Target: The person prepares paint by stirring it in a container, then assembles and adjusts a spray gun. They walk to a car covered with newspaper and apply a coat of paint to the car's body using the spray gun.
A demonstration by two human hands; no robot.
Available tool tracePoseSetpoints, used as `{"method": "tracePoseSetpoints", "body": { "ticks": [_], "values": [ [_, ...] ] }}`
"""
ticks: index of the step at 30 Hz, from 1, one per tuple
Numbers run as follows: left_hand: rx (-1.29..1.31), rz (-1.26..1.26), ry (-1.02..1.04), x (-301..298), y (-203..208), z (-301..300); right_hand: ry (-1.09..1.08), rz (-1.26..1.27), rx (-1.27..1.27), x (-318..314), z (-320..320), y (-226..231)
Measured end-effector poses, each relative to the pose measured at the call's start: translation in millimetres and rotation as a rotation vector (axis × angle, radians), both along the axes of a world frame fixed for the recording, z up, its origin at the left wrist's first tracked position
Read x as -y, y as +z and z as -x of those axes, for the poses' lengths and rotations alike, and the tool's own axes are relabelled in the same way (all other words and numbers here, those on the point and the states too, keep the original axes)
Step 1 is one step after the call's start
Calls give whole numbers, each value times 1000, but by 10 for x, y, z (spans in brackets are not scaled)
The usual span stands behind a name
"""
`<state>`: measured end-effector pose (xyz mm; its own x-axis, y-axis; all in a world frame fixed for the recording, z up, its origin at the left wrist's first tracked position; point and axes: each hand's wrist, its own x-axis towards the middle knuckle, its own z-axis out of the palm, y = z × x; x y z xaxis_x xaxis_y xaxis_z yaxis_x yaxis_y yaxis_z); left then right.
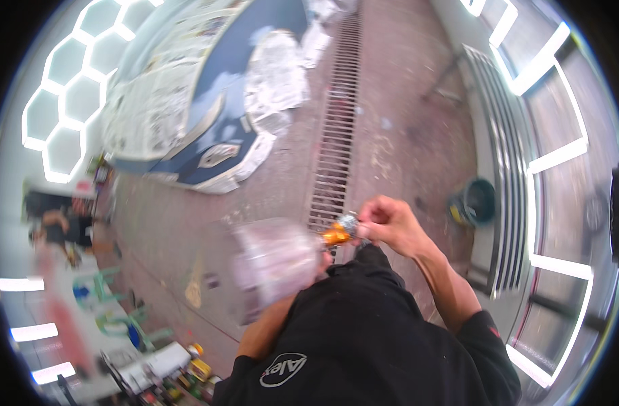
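My left hand (323,262) mostly hidden behind blurred clear cup (277,260), grip can't tell; cup contents unclear. My right hand (390,227), fingertips closed, pinches silver end of orange spray gun (336,235) before my torso. Floor grate (338,135) runs ahead, floor (397,149) either side. Green bucket (463,204) beside radiator (512,162), right; paper-masked blue car (228,61), left.

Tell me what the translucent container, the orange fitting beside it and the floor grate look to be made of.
Translucent container: probably cloudy plastic, since it looks pale and partly see-through; blur leaves this open.
Orange fitting: likely metal with a glossy coloured finish, from its bright highlights.
Floor grate: apparently dull metal, given its slim, evenly spaced bars.
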<state>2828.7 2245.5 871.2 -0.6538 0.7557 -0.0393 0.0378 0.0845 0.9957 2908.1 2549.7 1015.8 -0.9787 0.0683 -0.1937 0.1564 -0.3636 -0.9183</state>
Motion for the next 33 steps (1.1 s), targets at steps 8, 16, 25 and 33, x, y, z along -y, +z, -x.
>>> {"method": "tracePoseSetpoints", "body": {
  "ticks": [8,16,25,33],
  "values": [
    [198,-156,-145,-472,759,-77,-155,220,-164,17,-339,-192],
    [278,-208,-224,-573,764,-89,-309,388,-209,139,-523,-269],
    [254,-140,-301,-766,843,-84,-413,343,-227,85,-675,-384],
    [220,-90,-257,-917,907,-213,-479,304,-225,21,-775,-386]
  ]
}}
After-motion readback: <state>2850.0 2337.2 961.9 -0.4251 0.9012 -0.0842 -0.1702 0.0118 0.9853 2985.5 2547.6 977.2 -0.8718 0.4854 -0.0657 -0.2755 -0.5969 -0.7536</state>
